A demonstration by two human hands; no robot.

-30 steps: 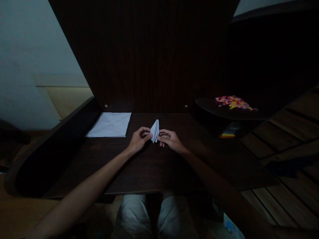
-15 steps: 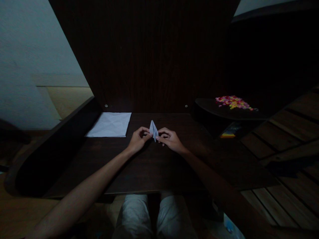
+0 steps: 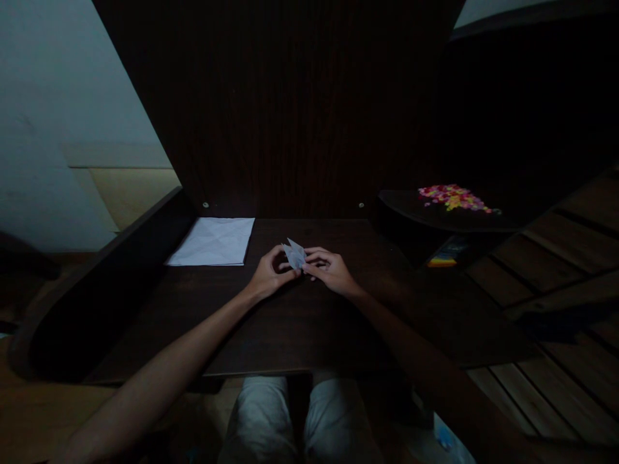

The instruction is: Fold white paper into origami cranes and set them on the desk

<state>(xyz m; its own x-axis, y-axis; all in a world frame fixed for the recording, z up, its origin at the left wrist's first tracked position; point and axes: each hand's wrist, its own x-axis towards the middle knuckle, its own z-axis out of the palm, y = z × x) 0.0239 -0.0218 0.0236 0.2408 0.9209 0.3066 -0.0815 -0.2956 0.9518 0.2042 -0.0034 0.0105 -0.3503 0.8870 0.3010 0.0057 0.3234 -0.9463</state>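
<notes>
A small piece of folded white paper (image 3: 294,254) is held between my two hands over the dark wooden desk (image 3: 290,322). Two pointed flaps stick up from it, tilted to the left. My left hand (image 3: 271,272) pinches its lower left side, the thumb along the bottom. On the other side, my right hand (image 3: 330,270) grips the right edge between thumb and fingers. Parts of the paper's lower end are hidden behind the fingertips.
White square paper sheets (image 3: 213,241) with crease marks lie at the left. On a raised corner shelf (image 3: 401,203) at the right sits a heap of small pink, red and yellow pieces (image 3: 454,198). A dark side panel (image 3: 111,270) borders the desk's left.
The folded paper has turned from upright to leaning left, and its two points now stand apart. My left hand's fingers have shifted around it; the right hand stays nearly in place.
</notes>
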